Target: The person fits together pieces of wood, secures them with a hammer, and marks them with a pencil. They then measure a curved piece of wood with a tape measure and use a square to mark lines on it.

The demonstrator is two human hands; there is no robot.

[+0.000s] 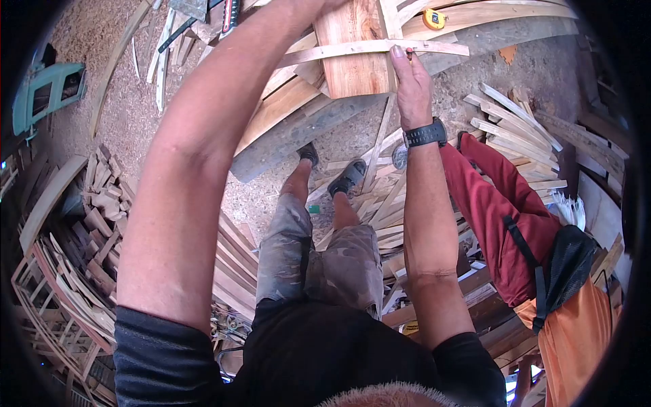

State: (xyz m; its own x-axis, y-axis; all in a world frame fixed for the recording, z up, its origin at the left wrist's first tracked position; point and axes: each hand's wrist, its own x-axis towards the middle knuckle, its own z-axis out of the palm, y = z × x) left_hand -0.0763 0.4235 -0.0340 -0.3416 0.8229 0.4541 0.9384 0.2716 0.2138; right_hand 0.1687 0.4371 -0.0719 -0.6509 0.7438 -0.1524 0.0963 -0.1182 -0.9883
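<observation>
A thin, slightly curved wooden strip (pixel 352 47) lies across a wide reddish-brown board (pixel 355 73). My right hand (pixel 413 85), with a dark watch on its wrist, grips the strip near its right end, the thumb pressed on its face. A small, thin object with a red tip (pixel 409 51) shows between that thumb and the fingers. My left arm reaches over the boards to the top edge, where only a little of my left hand (pixel 329 3) shows; its fingers are hidden. A yellow tape measure (pixel 434 19) lies on wood to the upper right.
Another person in maroon trousers (pixel 483 210) and an orange top is close on the right. Wooden strips (pixel 515 125) are piled beside them. Offcuts (pixel 102 203) are heaped at left, below a teal object (pixel 49 95). A saw (pixel 178 34) lies at upper left.
</observation>
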